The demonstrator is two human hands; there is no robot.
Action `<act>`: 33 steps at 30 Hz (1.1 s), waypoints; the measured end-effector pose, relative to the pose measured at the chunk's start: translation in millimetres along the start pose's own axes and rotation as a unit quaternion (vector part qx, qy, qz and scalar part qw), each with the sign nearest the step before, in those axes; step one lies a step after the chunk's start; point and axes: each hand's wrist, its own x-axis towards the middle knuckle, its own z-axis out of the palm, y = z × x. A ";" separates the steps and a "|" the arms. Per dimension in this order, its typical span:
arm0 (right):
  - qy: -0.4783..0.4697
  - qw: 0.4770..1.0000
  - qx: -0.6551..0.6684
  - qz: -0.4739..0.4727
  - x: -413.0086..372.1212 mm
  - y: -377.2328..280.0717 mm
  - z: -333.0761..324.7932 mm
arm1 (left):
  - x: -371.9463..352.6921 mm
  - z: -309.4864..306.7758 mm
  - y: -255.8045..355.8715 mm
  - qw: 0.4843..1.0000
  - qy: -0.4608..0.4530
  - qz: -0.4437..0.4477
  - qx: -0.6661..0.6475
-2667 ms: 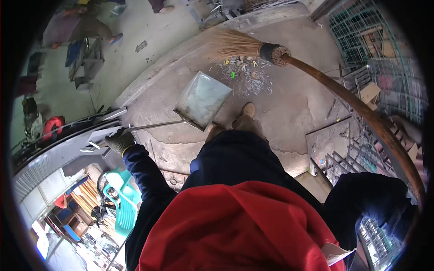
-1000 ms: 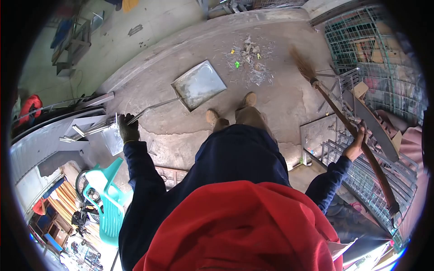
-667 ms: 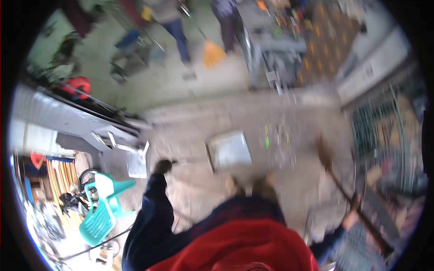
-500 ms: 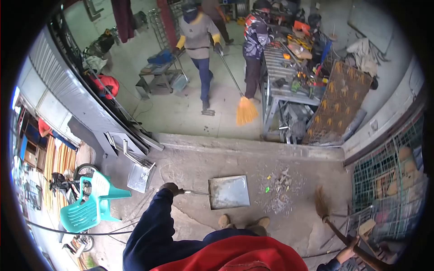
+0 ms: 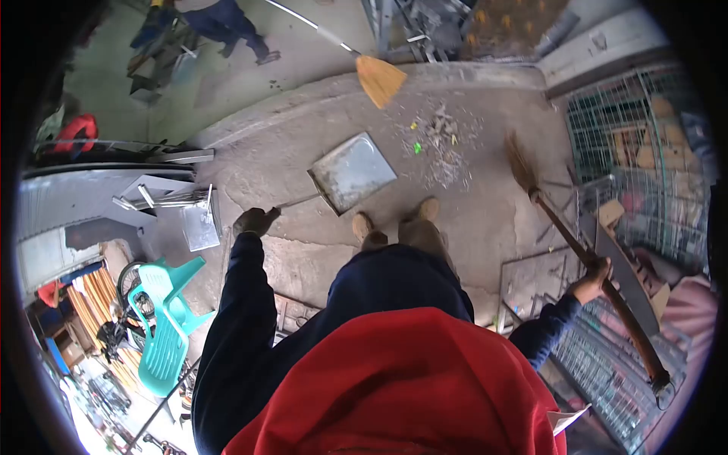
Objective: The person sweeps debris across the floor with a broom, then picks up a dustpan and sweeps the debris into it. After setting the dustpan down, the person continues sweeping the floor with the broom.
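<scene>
My left hand (image 5: pixel 256 221), in a dark glove, is closed round the handle of a metal dustpan (image 5: pixel 356 171) in front of my feet. The pan is a shallow square tray with some dirt along its near edge. On my right, my bare right hand (image 5: pixel 591 281) grips the wooden handle of a broom (image 5: pixel 557 224). Its brown bristles point forward, to the right of a pile of debris (image 5: pixel 444 140). The pile is made of grey scraps and shavings with a few bright green and yellow bits. It lies on the concrete beyond the dustpan.
A yellow broom (image 5: pixel 381 80) held by a co-worker (image 5: pixel 227 23) reaches over the raised doorway sill (image 5: pixel 303 98). A turquoise plastic chair (image 5: pixel 167 326) stands at left, near metal pieces (image 5: pixel 200 225). Wire mesh cages (image 5: pixel 629 144) line the right side.
My view has tilted down and turned. The co-worker's yellow broom has come forward over the sill, close to the debris. Both my hands keep their holds.
</scene>
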 end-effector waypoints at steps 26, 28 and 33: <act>0.077 0.987 0.126 0.062 -72.4 28.9 -19.0 | -3.3 -0.2 7.9 1.000 -0.001 -0.010 0.003; 0.067 0.989 0.117 0.055 -71.4 26.7 -16.5 | -3.8 0.2 6.4 1.000 0.001 -0.005 0.000; 0.053 0.992 0.099 0.052 -72.4 24.7 -11.9 | -2.4 -2.7 5.7 1.000 -0.007 -0.002 0.003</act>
